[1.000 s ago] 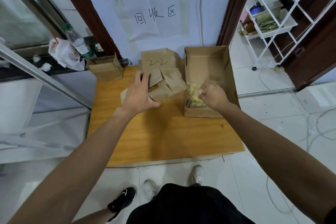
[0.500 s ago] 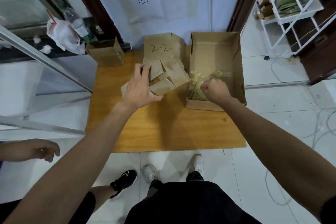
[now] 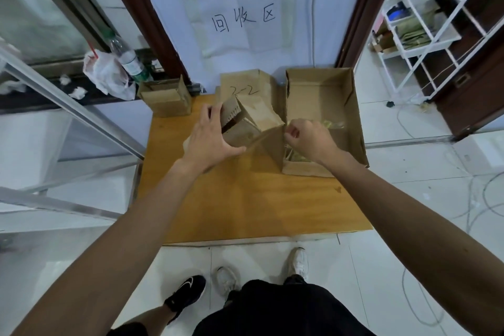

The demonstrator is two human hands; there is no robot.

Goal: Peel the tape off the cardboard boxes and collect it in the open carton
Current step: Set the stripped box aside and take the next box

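My left hand point(image 3: 210, 142) grips a small brown cardboard box point(image 3: 253, 120) with loose flaps and holds it tilted above the wooden table point(image 3: 245, 199). My right hand point(image 3: 309, 139) hovers over the left wall of the open carton point(image 3: 351, 117). Its fingers are curled, and thumb and forefinger pinch at the box's right corner; the clear tape there is hard to make out. Crumpled yellowish tape point(image 3: 297, 157) lies inside the carton, partly hidden under my right hand.
A box marked "2-2" point(image 3: 245, 84) stands behind the held one. Another small box point(image 3: 166, 97) sits at the table's back left corner. A white wire shelf point(image 3: 425, 35) stands at right. Someone's black shoe point(image 3: 188, 294) is on the floor beside my feet.
My left hand has lifted and tilted the small box up toward the carton. My right hand has shifted left from the tape pile to the box's corner.
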